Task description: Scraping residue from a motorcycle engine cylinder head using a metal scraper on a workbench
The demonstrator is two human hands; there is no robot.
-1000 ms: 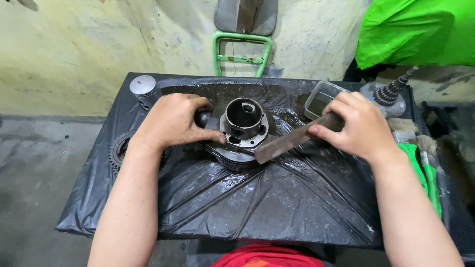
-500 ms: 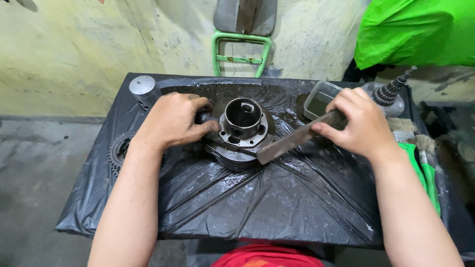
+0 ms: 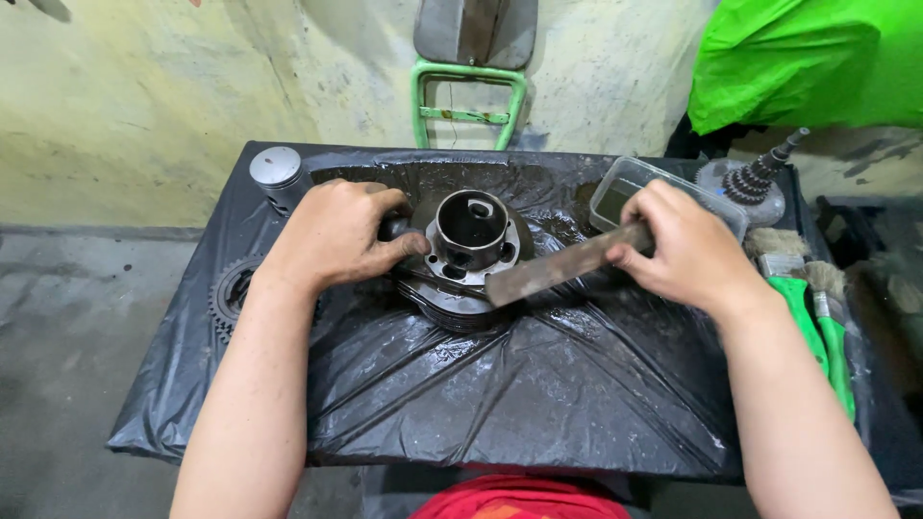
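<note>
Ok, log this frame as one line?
left hand: steadies dark finned metal engine cylinder | right hand: grips flat grey metal file, tip on cylinder | surface: black plastic sheet

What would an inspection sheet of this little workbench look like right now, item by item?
Surface: small table wrapped in wet, creased black plastic sheet.
Job's things: dark finned engine cylinder upright at centre; flat metal file with its tip at the cylinder's edge.
Clutter: silver piston at back left, toothed sprocket at left edge, clear plastic tub, gear shaft, green-handled brushes at right.
Grippers: left hand steadies the cylinder; right hand grips the file.
Cables: nothing seen.
Surroundings: stained yellowish wall, grey floor, green metal frame, bright green cloth.
</note>
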